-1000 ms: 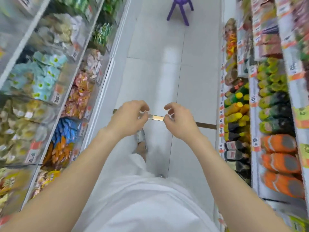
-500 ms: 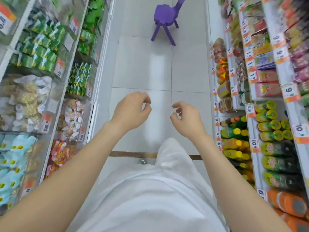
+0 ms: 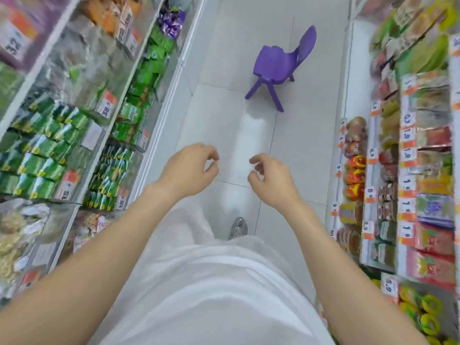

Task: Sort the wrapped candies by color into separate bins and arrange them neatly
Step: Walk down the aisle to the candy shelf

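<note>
A person is facing the purple chair from down the aisle, holding both arms out toward it. The left hand is hanging with its fingers loosely curled, gripping nothing. The right hand, just beside it and not touching, is doing the same. The wrapped candies are sitting in clear bins on the shelving left of the chair, well apart from both hands.

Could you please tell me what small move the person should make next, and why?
Probably reach the left hand toward the green wrapped candies on the left: both it and the right hand hover loosely curled and empty above the floor, so nothing is picked up yet.
</note>
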`<act>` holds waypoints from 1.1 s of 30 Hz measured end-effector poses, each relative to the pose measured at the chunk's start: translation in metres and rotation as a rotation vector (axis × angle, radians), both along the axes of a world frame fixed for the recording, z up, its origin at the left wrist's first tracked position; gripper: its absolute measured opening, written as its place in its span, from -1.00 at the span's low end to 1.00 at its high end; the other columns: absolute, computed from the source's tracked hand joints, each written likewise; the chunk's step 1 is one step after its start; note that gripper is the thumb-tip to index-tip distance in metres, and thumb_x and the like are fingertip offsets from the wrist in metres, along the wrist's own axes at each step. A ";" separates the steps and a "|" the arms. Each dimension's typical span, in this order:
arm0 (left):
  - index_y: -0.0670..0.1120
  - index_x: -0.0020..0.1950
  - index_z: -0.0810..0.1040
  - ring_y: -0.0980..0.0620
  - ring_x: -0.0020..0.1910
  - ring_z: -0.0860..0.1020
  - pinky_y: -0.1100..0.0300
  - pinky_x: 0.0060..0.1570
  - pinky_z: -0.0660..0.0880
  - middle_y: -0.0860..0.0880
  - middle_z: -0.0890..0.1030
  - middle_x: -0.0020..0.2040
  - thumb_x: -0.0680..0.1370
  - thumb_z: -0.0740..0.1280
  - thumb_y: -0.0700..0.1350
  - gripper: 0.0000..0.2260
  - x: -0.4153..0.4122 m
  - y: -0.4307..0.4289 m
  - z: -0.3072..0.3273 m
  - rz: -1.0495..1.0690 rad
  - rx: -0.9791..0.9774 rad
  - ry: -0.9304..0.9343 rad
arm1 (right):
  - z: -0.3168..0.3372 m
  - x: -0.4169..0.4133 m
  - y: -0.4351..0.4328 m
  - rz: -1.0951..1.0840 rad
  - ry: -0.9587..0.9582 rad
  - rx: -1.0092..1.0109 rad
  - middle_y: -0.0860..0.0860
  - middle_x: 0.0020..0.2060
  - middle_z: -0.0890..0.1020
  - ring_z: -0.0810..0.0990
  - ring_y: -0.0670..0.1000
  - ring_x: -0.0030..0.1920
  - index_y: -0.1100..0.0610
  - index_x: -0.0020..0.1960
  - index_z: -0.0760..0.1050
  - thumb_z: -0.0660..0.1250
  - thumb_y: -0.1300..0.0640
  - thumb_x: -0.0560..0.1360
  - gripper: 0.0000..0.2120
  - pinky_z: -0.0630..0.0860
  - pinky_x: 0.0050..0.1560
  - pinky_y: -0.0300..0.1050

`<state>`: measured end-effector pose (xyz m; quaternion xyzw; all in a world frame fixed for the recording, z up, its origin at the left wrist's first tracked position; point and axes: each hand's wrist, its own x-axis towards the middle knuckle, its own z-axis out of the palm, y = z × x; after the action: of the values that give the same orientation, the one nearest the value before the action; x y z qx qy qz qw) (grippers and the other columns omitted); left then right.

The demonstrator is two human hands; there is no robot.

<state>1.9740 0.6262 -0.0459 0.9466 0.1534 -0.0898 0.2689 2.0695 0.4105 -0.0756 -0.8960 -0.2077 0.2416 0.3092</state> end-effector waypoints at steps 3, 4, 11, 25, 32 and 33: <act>0.09 0.18 0.62 0.02 0.05 0.59 0.02 0.08 0.53 0.07 0.61 0.10 0.58 0.28 0.07 -0.77 0.052 0.047 0.000 0.133 -0.056 -0.040 | 0.013 0.079 0.048 0.132 -0.037 0.005 0.00 0.05 0.64 0.55 -0.07 0.04 0.06 0.31 0.54 0.30 0.10 0.59 -0.70 0.50 0.14 -0.08; 0.08 0.18 0.62 0.04 0.05 0.59 0.07 0.08 0.49 0.07 0.61 0.11 0.59 0.32 0.04 -0.80 0.071 0.065 0.000 0.171 -0.077 -0.054 | 0.017 0.105 0.066 0.154 -0.045 0.015 -0.01 0.05 0.64 0.57 -0.06 0.05 0.04 0.31 0.54 0.30 0.09 0.59 -0.70 0.50 0.11 -0.11; 0.03 0.23 0.62 0.02 0.08 0.59 0.10 0.12 0.48 0.03 0.62 0.17 0.59 0.38 -0.03 -0.79 0.237 0.196 -0.014 0.206 -0.149 -0.086 | 0.021 0.274 0.203 0.194 -0.048 0.057 -0.07 0.01 0.63 0.61 -0.07 0.05 -0.04 0.29 0.53 0.31 0.05 0.58 -0.71 0.54 0.05 -0.14; 0.01 0.24 0.60 -0.05 0.12 0.57 0.08 0.12 0.48 -0.04 0.61 0.16 0.58 0.38 -0.03 -0.77 0.582 0.385 -0.017 0.017 -0.099 -0.002 | 0.004 0.572 0.370 0.087 0.073 -0.028 -0.03 0.00 0.70 0.67 -0.01 -0.04 0.04 0.32 0.54 0.32 0.09 0.58 -0.69 0.60 0.13 0.05; 0.04 0.23 0.60 0.03 0.00 0.50 -0.03 0.11 0.53 0.03 0.57 0.07 0.58 0.30 0.05 -0.74 0.721 0.481 -0.016 0.201 -0.101 0.017 | -0.013 0.752 0.482 0.291 0.087 -0.091 -0.05 -0.02 0.67 0.65 0.00 -0.03 -0.03 0.33 0.51 0.27 0.02 0.57 -0.67 0.59 0.12 0.04; 0.04 0.22 0.60 0.02 0.01 0.51 -0.05 0.12 0.54 0.03 0.57 0.05 0.55 0.26 0.10 -0.69 0.735 0.494 -0.014 0.239 -0.107 0.016 | -0.011 0.773 0.504 0.336 0.077 -0.100 -0.04 -0.02 0.66 0.64 0.02 -0.02 -0.03 0.33 0.51 0.28 0.03 0.57 -0.67 0.58 0.12 0.03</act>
<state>2.7087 1.1201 -0.0594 0.9051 0.2622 -0.0728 0.3266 2.8423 0.9146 -0.0866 -0.8530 -0.3304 0.3341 0.2273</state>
